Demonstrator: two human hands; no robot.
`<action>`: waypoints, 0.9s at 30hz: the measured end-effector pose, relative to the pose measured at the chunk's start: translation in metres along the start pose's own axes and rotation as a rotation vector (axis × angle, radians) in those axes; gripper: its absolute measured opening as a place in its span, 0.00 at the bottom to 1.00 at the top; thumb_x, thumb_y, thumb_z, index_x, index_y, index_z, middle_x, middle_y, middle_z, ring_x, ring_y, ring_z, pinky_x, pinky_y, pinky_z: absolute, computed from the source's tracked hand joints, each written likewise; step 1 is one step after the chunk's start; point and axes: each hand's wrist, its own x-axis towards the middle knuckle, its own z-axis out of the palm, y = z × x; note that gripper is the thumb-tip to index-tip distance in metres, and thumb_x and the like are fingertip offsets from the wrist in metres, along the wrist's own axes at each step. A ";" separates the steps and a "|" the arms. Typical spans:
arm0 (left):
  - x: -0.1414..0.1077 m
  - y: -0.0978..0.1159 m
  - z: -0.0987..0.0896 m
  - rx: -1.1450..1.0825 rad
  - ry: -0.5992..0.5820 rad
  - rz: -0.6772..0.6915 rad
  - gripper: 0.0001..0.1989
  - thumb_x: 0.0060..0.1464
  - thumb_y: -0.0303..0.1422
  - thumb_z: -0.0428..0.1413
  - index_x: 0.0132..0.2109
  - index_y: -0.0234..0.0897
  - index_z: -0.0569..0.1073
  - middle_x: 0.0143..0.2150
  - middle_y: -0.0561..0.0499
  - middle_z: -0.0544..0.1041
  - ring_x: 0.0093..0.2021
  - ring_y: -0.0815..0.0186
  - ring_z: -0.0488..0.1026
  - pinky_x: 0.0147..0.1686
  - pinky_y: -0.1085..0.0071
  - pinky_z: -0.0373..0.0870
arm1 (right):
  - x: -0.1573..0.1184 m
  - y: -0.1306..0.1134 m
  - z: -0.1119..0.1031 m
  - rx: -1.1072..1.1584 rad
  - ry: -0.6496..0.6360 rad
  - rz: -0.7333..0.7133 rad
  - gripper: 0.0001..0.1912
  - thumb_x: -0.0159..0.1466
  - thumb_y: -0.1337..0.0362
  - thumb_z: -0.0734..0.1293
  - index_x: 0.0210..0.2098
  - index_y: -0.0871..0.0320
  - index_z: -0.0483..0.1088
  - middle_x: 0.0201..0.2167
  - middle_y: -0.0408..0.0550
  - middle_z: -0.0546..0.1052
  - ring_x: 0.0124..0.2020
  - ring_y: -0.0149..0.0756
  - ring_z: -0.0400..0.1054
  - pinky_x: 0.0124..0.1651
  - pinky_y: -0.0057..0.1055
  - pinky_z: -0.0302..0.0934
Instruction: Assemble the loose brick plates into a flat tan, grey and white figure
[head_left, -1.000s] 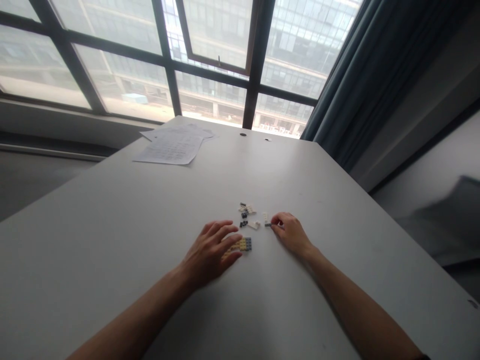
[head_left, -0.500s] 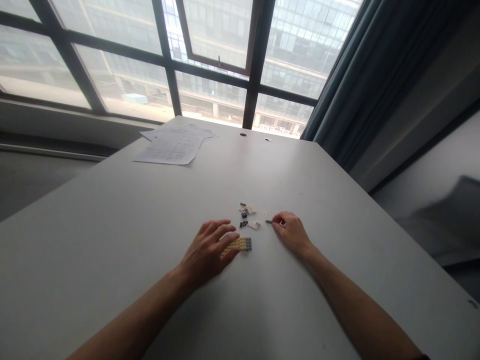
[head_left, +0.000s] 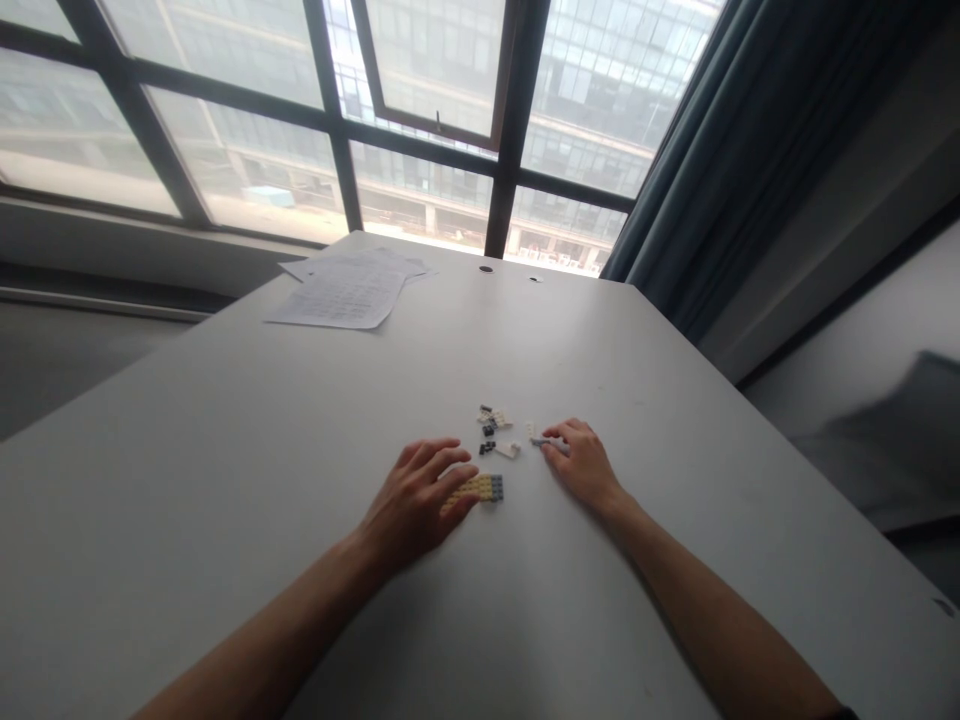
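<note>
My left hand (head_left: 416,492) rests on the table with its fingers spread over a tan and grey studded building plate (head_left: 484,487), whose left part they hide. The thumb lies along the plate's near side. To the right, my right hand (head_left: 583,462) has thumb and index finger on either side of a small grey building piece (head_left: 551,443), low at the tabletop. A pale building piece (head_left: 531,429) lies just beyond its fingertips. Between the hands are a white building piece (head_left: 508,451), small black pieces (head_left: 487,447) and a loose cluster of cream pieces (head_left: 497,419).
The white table (head_left: 300,400) extends to a large window (head_left: 427,180). Printed papers (head_left: 349,295) overlap at its far left. Two small round fittings, one dark (head_left: 486,269), sit near the far edge. A dark blue curtain (head_left: 697,160) hangs at the right.
My right thumb and index finger have parted a little, and more of the grey piece shows between them. My left hand and the loose pieces look the same.
</note>
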 end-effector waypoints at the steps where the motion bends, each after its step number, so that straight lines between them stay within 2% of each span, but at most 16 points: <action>1: 0.000 0.000 0.000 -0.001 0.000 0.001 0.08 0.57 0.33 0.56 0.44 0.38 0.73 0.45 0.46 0.76 0.52 0.57 0.68 0.50 0.58 0.63 | 0.000 0.000 0.000 -0.005 -0.006 0.005 0.08 0.60 0.66 0.66 0.39 0.58 0.74 0.39 0.50 0.74 0.43 0.39 0.65 0.48 0.35 0.57; 7: 0.000 0.000 0.001 -0.012 0.002 0.002 0.08 0.57 0.33 0.56 0.44 0.38 0.73 0.44 0.47 0.76 0.52 0.57 0.68 0.50 0.58 0.63 | 0.001 0.002 0.000 0.005 -0.038 0.012 0.05 0.60 0.67 0.66 0.34 0.58 0.74 0.36 0.49 0.75 0.41 0.38 0.65 0.47 0.34 0.57; 12: 0.002 0.001 0.000 -0.020 0.020 0.021 0.07 0.56 0.32 0.57 0.43 0.38 0.73 0.44 0.47 0.77 0.52 0.57 0.69 0.49 0.59 0.64 | 0.002 0.001 0.000 0.131 -0.024 -0.001 0.03 0.58 0.71 0.66 0.31 0.58 0.71 0.31 0.46 0.74 0.36 0.36 0.66 0.42 0.32 0.58; 16: 0.003 0.002 0.001 -0.050 0.063 0.058 0.08 0.56 0.31 0.57 0.44 0.38 0.73 0.42 0.48 0.77 0.49 0.60 0.70 0.48 0.61 0.64 | -0.004 -0.018 0.001 0.477 -0.061 -0.026 0.03 0.60 0.68 0.66 0.34 0.58 0.71 0.31 0.44 0.75 0.33 0.33 0.68 0.39 0.30 0.61; 20: 0.003 0.004 0.002 -0.094 0.085 0.120 0.11 0.55 0.28 0.57 0.47 0.39 0.71 0.40 0.49 0.77 0.44 0.64 0.72 0.45 0.64 0.65 | -0.018 -0.048 0.007 0.844 -0.260 -0.046 0.06 0.58 0.64 0.69 0.36 0.58 0.73 0.32 0.44 0.76 0.33 0.32 0.69 0.38 0.30 0.63; 23: 0.003 0.004 0.001 -0.131 0.087 0.167 0.12 0.56 0.27 0.56 0.48 0.39 0.70 0.38 0.50 0.78 0.40 0.67 0.72 0.42 0.67 0.66 | -0.025 -0.065 0.013 1.093 -0.330 0.037 0.11 0.54 0.63 0.73 0.36 0.58 0.73 0.31 0.45 0.77 0.33 0.33 0.71 0.39 0.31 0.66; 27: 0.004 0.005 -0.001 -0.141 0.095 0.167 0.12 0.56 0.27 0.57 0.48 0.38 0.71 0.35 0.52 0.77 0.38 0.67 0.72 0.41 0.68 0.66 | -0.028 -0.071 0.017 1.332 -0.292 0.180 0.18 0.47 0.66 0.77 0.35 0.58 0.70 0.29 0.43 0.77 0.31 0.31 0.72 0.38 0.30 0.68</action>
